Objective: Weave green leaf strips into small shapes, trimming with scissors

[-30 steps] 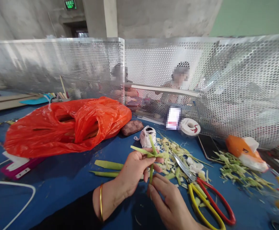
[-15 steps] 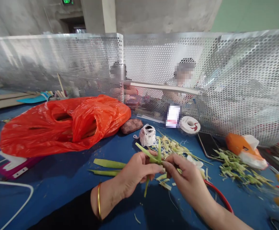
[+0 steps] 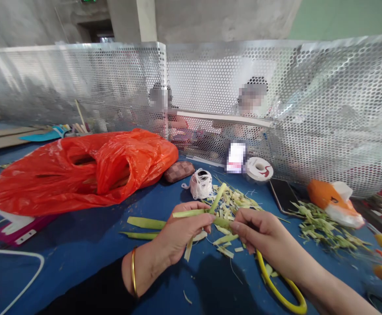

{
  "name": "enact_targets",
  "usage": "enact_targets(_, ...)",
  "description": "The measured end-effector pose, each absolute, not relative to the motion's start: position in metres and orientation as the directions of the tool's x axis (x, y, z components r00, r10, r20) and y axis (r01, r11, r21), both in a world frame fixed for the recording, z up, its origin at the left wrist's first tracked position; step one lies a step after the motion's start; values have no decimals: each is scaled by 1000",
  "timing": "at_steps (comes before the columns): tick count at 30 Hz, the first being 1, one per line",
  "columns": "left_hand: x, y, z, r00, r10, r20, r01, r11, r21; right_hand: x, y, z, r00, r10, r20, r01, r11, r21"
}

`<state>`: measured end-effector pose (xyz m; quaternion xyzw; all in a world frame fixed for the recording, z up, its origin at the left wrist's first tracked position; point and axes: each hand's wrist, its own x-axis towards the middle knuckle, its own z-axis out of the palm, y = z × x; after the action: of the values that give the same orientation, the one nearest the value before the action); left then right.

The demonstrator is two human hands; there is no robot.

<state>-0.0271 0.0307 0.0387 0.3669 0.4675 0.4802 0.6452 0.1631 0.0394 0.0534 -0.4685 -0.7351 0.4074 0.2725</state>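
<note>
Folded, crossing strips of pale green leaf (image 3: 217, 199) are pinched between the thumb and fingers of my left hand (image 3: 186, 232). My right hand (image 3: 259, 232) is closed on the end of one strip (image 3: 222, 222) that runs across from the left hand. A yellow loop (image 3: 284, 291), like a scissor handle, comes out from under my right hand; whether the hand grips it I cannot tell. Two longer leaf strips (image 3: 147, 222) lie on the blue table beside my left hand. Cut scraps (image 3: 232, 203) are scattered behind and under the hands.
A red plastic bag (image 3: 63, 175) fills the left side. Behind the hands are a ball of white string (image 3: 200, 184), a checkered case (image 3: 178, 171), a white spool (image 3: 259, 169) and a phone (image 3: 286, 197). Tissues (image 3: 335, 203) and shredded leaf (image 3: 328, 232) lie right; a perforated metal screen (image 3: 217, 78) stands behind.
My right hand has moved slightly right, drawing a strip out between the hands. The crossed strips have turned. The loop under my right hand showed red before and shows yellow now.
</note>
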Motion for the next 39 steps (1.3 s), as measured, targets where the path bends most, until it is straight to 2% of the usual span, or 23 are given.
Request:
enact_targets(3,-29,31,36,165,955,-245,-293,284,913,162,41,51,-417,909,7,419,199,-886)
enact_targets(7,-31,31,36,241,956,-170,-221,224,949,159,44,47,-429,903,0,417,198,-887)
enact_targets(13,-28,33,32,232,956,-177,-160,217,963,153,43,39,-477,879,0,441,240,-865)
enact_targets(20,-27,33,35,146,978,-149,-159,172,972,155,35,51,-500,863,68,495,349,-796)
enact_targets(23,-29,34,37,142,974,-178,-192,204,960,156,32,56,-503,859,91,489,370,-790)
enact_targets(27,-33,35,35,225,945,-236,-258,292,921,156,38,52,-525,851,-4,425,258,-868)
enact_targets(29,-34,35,33,288,926,-245,-237,317,918,155,44,47,-502,865,-29,383,191,-904)
enact_targets(33,-30,31,30,362,890,-277,-136,345,929,149,49,35,-307,951,-47,155,1,-988)
enact_targets(35,-28,29,28,401,868,-293,-108,363,926,145,48,30,-232,972,-41,76,-24,-997)
enact_targets(39,-25,28,26,402,861,-313,-52,362,931,142,45,28,-235,972,-16,56,-3,-998)
